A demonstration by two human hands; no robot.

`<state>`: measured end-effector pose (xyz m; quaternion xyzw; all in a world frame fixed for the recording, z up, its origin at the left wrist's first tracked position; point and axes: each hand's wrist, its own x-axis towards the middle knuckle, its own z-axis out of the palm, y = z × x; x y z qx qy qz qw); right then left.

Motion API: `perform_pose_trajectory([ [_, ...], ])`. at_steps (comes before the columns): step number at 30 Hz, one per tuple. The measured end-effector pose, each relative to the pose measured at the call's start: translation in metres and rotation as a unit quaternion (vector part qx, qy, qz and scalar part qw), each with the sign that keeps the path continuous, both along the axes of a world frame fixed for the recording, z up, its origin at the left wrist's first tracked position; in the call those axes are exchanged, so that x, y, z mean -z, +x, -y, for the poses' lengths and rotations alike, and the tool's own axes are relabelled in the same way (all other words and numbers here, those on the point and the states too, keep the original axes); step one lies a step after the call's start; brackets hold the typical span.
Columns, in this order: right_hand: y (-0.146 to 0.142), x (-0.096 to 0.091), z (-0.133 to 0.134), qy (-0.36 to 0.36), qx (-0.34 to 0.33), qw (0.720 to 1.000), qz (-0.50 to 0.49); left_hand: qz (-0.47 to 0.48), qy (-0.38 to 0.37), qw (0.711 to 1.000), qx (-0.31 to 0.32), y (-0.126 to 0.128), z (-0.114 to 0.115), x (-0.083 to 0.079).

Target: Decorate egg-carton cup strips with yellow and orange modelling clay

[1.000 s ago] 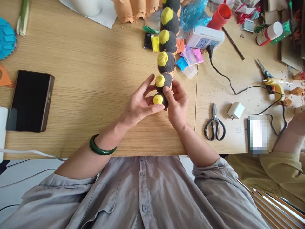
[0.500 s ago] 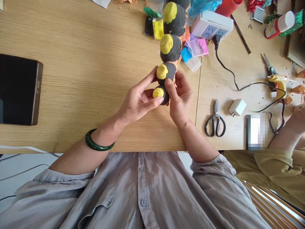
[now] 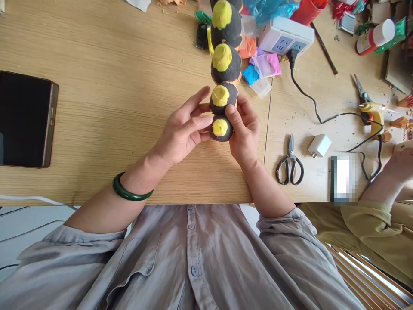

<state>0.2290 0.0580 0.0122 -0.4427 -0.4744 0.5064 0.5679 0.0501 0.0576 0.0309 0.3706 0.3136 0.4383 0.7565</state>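
Note:
A segmented clay model [image 3: 230, 71], a row of black balls with yellow caps and orange along the lower side, extends from my hands to the top edge, where it is cut off. My right hand [image 3: 245, 133] grips its near end from the right, thumb on top between the two nearest balls and fingers mostly hidden underneath. On the other side, my left hand [image 3: 180, 129] has its fingers spread, the tips at or against the left side of those balls; whether they bear any weight I cannot tell. A dark green bangle [image 3: 130, 193] circles my left wrist.
Scissors [image 3: 291, 161], a white charger plug [image 3: 319, 145] and a glue gun [image 3: 372, 116] with a trailing cord lie right. Clay packets [image 3: 266, 64] and a power strip [image 3: 285, 36] are beyond. A tablet [image 3: 27, 118] lies left; a co-worker's arm [image 3: 390, 176] rests at far right.
The clay model has rolled so its yellow caps face up more, and its far part has swung left. My left thumb has come off the nearest ball, and the left fingers have spread.

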Motion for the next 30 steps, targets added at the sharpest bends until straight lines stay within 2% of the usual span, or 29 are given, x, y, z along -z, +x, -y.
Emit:
perform_pose_trajectory([
  [5,0.003,0.000,-0.007,-0.046,-0.031,0.998,-0.009,0.015,-0.027,1.000,-0.002,0.000,0.000,-0.006],
  [9,0.003,0.001,-0.010,-0.095,-0.044,0.994,-0.028,0.011,-0.042,0.999,0.000,0.003,0.002,-0.004],
  [14,0.000,0.000,-0.011,-0.113,-0.052,0.990,-0.062,0.009,-0.021,1.000,-0.008,0.010,0.004,0.001],
  [22,-0.002,-0.008,-0.011,-0.158,-0.044,0.984,-0.067,-0.007,-0.015,1.000,0.022,0.006,0.001,0.004],
  [30,-0.005,-0.012,-0.005,-0.178,-0.038,0.982,-0.049,0.012,-0.001,1.000,-0.003,0.013,0.003,0.013],
])
